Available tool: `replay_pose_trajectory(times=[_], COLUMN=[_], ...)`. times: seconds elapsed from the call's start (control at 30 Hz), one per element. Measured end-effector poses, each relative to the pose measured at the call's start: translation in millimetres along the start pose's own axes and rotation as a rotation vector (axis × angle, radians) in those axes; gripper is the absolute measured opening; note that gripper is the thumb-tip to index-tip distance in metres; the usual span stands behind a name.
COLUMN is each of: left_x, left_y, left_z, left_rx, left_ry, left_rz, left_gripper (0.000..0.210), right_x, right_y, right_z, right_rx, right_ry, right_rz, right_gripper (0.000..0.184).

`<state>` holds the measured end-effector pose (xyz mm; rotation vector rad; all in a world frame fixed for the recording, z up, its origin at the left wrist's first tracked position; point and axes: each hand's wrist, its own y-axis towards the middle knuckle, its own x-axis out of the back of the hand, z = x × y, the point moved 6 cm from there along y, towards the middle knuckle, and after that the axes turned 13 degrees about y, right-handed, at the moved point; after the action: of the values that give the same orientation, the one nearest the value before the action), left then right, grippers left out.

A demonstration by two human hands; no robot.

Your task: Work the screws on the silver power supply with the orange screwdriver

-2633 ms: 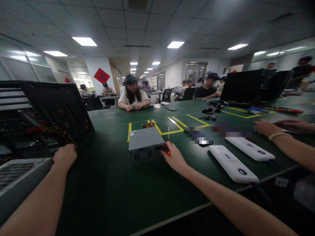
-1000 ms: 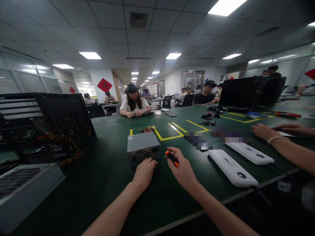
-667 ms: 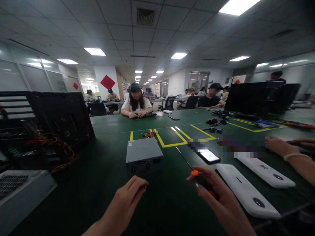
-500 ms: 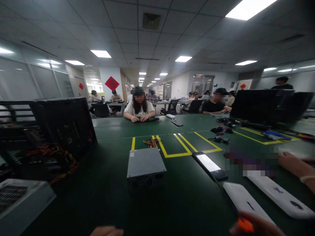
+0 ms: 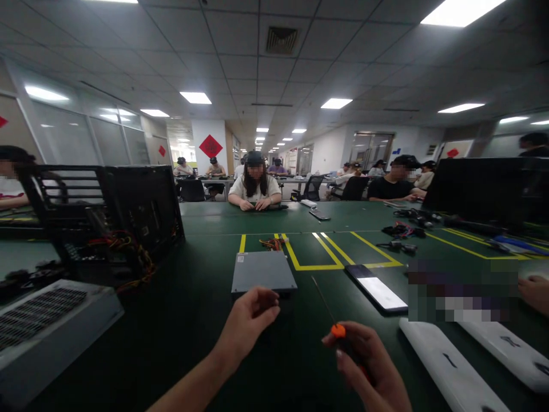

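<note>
A grey computer power supply lies on the green table, with its bundle of coloured wires behind it. Just in front of its near side is my left hand, fingers loosely curled and the thumb apart; nothing shows in it. Whether it touches the casing I cannot tell. My right hand grips a screwdriver by its handle, most of which the fingers hide. Its thin shaft slants up and left, the tip to the right of the power supply.
At left stand an open black computer case and a second power supply. A phone, white elongated devices and another person's hand are at right. Cables and a monitor lie beyond; a person sits opposite.
Both hands have come up from the bottom edge: my left to the power supply, my right leftward with the screwdriver. The view has turned slightly left.
</note>
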<state>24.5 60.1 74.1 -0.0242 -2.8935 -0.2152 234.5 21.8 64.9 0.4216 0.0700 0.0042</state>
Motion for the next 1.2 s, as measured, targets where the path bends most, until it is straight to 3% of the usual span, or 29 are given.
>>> replay_pose_trajectory(times=[0.13,0.3,0.4,0.67,0.9,1.2], left_x=[-17.4,-20.6,-17.4,6.1,-3.4,-9.3], left_y=[14.4,27.3,26.6,15.9,11.7,7.4], left_z=[16.2,19.3,14.7,25.7,20.6,16.8], left_rx=[-0.029,0.008,0.027,0.103,0.125,0.116], left_ry=[-0.16,-0.431,-0.563,-0.67,-0.776,-0.844], left_rz=[-0.046,-0.146,-0.113,-0.066,0.054,0.092], left_gripper=[0.023,0.026,0.028,0.023,0.024,0.027], right_x=[-14.0,-29.4,-28.5,-41.4,-47.7,-49.8], right_y=[-18.6,-35.7,-38.4,-42.1,-45.6,-45.7], right_z=[-13.2,-13.0,-11.0,-6.8,-8.4,-5.5], right_rx=[0.066,0.166,0.176,0.237,0.317,0.382], right_ry=[0.003,-0.067,-0.113,-0.213,-0.338,-0.402], right_rz=[-0.006,-0.065,-0.117,-0.035,-0.003,-0.017], right_gripper=[0.027,0.027,0.029,0.023,0.023,0.024])
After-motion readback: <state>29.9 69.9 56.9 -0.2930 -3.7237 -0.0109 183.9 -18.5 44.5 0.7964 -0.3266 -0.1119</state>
